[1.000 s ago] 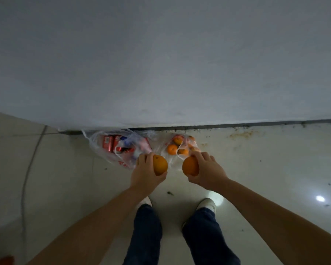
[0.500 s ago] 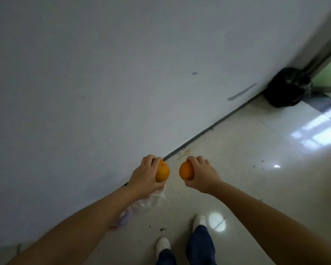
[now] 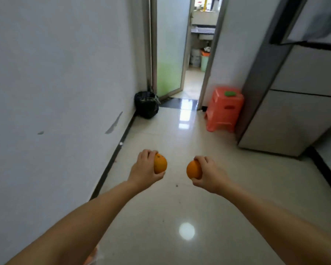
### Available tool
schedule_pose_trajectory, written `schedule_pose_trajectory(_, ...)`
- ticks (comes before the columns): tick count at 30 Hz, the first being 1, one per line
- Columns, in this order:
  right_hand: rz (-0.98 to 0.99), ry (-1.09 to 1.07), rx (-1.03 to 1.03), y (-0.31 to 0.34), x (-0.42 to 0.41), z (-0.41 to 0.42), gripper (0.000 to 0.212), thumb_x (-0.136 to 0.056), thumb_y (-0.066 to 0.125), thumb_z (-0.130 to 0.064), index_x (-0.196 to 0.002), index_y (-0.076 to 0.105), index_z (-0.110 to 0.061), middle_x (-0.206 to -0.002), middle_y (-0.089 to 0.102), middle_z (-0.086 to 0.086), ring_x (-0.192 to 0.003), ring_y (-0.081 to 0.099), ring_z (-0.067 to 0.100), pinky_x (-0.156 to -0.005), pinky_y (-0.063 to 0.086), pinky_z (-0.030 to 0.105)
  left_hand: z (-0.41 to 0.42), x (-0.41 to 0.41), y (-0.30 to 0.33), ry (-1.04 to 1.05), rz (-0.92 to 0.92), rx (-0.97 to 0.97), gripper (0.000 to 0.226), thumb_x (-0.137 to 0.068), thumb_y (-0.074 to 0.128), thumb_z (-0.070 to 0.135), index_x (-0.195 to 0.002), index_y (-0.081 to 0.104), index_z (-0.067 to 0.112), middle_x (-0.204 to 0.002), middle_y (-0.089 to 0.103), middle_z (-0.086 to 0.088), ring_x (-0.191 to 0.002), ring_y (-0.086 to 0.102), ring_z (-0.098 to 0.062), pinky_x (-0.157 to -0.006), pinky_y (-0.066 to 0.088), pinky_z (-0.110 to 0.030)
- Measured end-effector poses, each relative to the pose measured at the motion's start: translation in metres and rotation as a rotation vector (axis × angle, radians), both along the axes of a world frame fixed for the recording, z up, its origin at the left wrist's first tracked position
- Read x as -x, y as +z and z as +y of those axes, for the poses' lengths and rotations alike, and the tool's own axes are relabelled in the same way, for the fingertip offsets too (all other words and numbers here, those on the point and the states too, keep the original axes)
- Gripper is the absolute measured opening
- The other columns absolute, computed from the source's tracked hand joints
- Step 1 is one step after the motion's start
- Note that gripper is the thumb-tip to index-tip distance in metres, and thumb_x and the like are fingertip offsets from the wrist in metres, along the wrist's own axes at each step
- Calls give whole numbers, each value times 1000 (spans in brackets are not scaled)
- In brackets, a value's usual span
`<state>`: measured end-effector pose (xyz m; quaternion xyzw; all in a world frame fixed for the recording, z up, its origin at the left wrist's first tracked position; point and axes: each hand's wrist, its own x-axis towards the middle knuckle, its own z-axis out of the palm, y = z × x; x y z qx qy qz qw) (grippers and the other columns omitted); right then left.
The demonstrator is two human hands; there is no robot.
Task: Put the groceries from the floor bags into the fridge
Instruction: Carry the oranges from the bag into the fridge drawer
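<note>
My left hand point(image 3: 144, 169) grips an orange point(image 3: 160, 163), fingers curled over its top and thumb under it. My right hand point(image 3: 210, 175) grips a second orange point(image 3: 193, 170) the same way. Both are held out in front of me above the tiled floor, about a hand's width apart. The grey fridge point(image 3: 294, 104) stands at the right, its doors closed, ahead and to the right of my hands. A bit of a plastic floor bag point(image 3: 93, 255) peeks out below my left forearm at the bottom edge.
A white wall point(image 3: 55, 92) runs along the left. A black bin bag point(image 3: 146, 105) sits in the far corner by an open doorway point(image 3: 187, 54). An orange plastic stool point(image 3: 225, 109) stands just left of the fridge.
The view has swung up and to the right, from the bags at the wall to the corridor and fridge. Both hands still hold their oranges and have lifted away from the bags.
</note>
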<state>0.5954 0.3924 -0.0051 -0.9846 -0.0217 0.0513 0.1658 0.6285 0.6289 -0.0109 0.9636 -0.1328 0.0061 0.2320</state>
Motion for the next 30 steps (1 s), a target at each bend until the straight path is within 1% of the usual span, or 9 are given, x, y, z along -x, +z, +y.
schedule_pose_trajectory(4, 1, -186, -3, -1, 79, -139, 76, -73, 70, -47, -136, 32, -29, -133, 41, 1, -117, 46, 23, -90, 48, 36, -151, 33, -6, -160, 28, 31, 73, -75, 72, 42, -135, 38, 17, -131, 37, -6, -119, 41, -23, -91, 50, -37)
schedule_pose_trajectory(9, 3, -434, 31, 14, 197, -302, 73, -73, 69, -47, -134, 34, -28, -132, 42, 2, -115, 47, 21, -88, 48, 36, -345, 94, -5, -379, 94, 132, 73, -75, 72, 40, -135, 38, 18, -130, 38, -6, -119, 43, -23, -93, 47, -35)
schedule_pose_trajectory(12, -11, -547, 71, 30, 249, -379, 73, -74, 69, -46, -135, 34, -27, -131, 43, 3, -114, 47, 22, -87, 45, 31, -442, 128, 7, -515, 109, 201, 72, -75, 72, 42, -135, 38, 18, -127, 39, -6, -115, 45, -23, -94, 44, -32)
schedule_pose_trajectory(15, -30, -620, 97, 39, 270, -433, 73, -76, 69, -45, -137, 32, -25, -132, 41, 4, -116, 44, 23, -84, 40, 29, -514, 139, 18, -578, 103, 238, 72, -76, 71, 43, -134, 38, 17, -125, 41, -8, -114, 44, -23, -93, 42, -32)
schedule_pose_trajectory(18, -58, -649, 92, 36, 265, -471, 73, -77, 68, -45, -137, 32, -24, -132, 40, 5, -119, 42, 24, -87, 43, 32, -561, 127, 25, -581, 99, 259, 70, -76, 72, 41, -133, 39, 16, -125, 40, -8, -114, 44, -23, -94, 44, -33)
schedule_pose_trajectory(21, -55, -642, 91, 33, 242, -507, 74, -77, 68, -45, -138, 32, -24, -133, 40, 6, -119, 42, 25, -88, 43, 33, -595, 100, 29, -577, 94, 257, 70, -77, 72, 41, -134, 38, 18, -127, 37, -7, -116, 42, -22, -94, 42, -32)
schedule_pose_trajectory(24, -77, -626, 105, 34, 202, -548, 74, -75, 69, -46, -137, 32, -25, -132, 40, 5, -117, 44, 26, -87, 46, 35, -630, 59, 30, -570, 67, 232, 71, -77, 71, 41, -135, 37, 19, -127, 37, -6, -117, 42, -21, -92, 43, -32)
schedule_pose_trajectory(27, -110, -615, 132, 43, 153, -596, 73, -74, 69, -48, -135, 34, -27, -131, 41, 4, -116, 45, 25, -86, 49, 39, -677, 10, 36, -550, 16, 258, 68, -78, 70, 41, -133, 39, 17, -125, 38, -7, -117, 43, -23, -87, 42, -30)
schedule_pose_trajectory(30, -142, -621, 124, 61, 104, -647, 71, -73, 69, -46, -133, 35, -27, -129, 43, 3, -114, 45, 24, -84, 49, 37, -731, -40, 54, -532, 12, 286, 66, -78, 70, 41, -131, 39, 15, -126, 38, -9, -119, 42, -25, -89, 44, -33)
